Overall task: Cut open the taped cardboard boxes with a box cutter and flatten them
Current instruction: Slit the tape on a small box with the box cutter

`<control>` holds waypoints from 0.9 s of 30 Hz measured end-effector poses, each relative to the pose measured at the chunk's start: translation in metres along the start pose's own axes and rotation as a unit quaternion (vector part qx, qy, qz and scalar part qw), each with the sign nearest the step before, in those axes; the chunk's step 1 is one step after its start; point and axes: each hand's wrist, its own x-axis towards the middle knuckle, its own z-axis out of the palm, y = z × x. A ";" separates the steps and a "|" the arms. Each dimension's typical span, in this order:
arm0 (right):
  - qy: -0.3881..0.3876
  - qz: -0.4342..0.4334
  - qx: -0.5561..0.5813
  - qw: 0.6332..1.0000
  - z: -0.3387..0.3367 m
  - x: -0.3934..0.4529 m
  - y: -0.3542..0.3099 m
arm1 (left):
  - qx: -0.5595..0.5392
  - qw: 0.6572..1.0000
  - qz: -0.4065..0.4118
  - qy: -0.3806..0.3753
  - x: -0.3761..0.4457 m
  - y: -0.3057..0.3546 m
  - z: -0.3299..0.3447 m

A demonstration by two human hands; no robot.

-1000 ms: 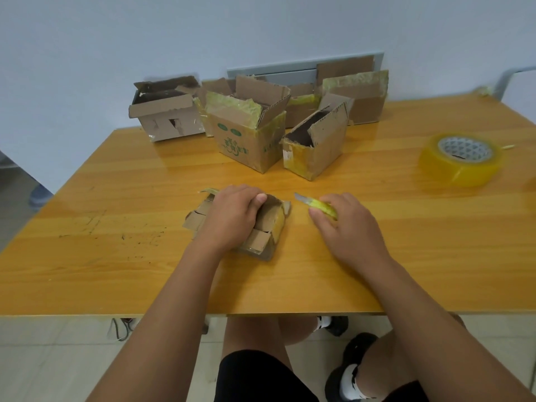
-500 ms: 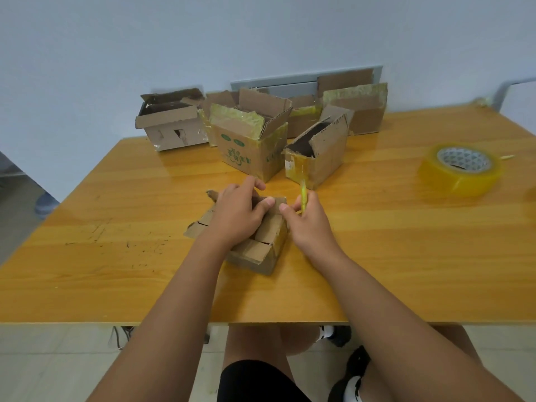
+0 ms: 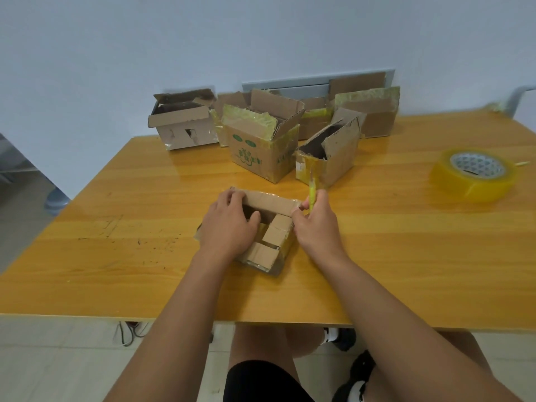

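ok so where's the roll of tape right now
In the head view the yellow roll of tape lies flat on the table's far right side, well clear of the right hand and right of the opened boxes.

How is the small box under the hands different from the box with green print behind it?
The small box lies low and partly collapsed under both hands; the green-printed box stands upright, untouched. The small box looks plain; the other carries green logos. It also appears smaller. Both are brown cardboard with yellowish tape and open flaps.
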 end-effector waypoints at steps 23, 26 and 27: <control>-0.034 -0.014 -0.133 0.990 0.005 -0.020 -0.034 | -0.257 0.953 -0.104 0.122 -0.009 -0.008 -0.039; -0.016 -0.029 0.001 0.999 -0.004 -0.020 -0.039 | -0.357 0.910 -0.154 0.145 -0.008 -0.010 -0.043; -0.006 -0.034 0.039 0.999 -0.008 -0.020 -0.041 | -0.388 0.895 -0.162 0.150 -0.008 -0.010 -0.043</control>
